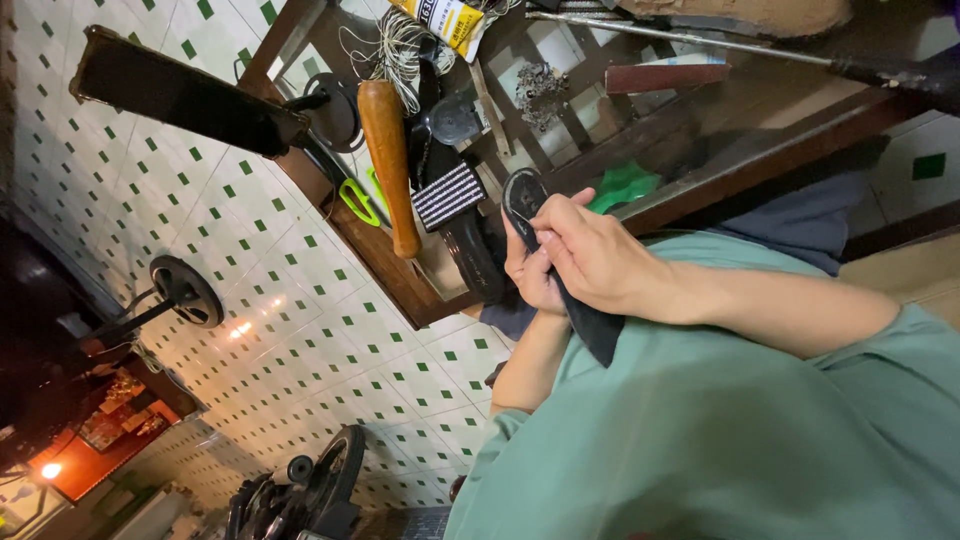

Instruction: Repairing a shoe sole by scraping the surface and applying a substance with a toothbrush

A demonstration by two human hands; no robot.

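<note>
A long, flat black shoe sole (522, 193) is held between both hands in front of my green shirt. Its rounded end points towards the wooden workbench (395, 275) and its other end hangs below my wrist. My left hand (530, 275) grips the sole from underneath. Over it lies my right hand (592, 255), fingers curled and pressing on the sole's upper face near the rounded end. Both forearms are bare.
On the bench lie a wooden mallet handle (388, 150), green-handled scissors (355, 200), a black-and-white striped strip (448, 195), tangled thread (400, 45), a yellow tube (445, 20) and a green object (622, 185). A dark phone on a stand (180, 95) overhangs the green-dotted tile floor (300, 330).
</note>
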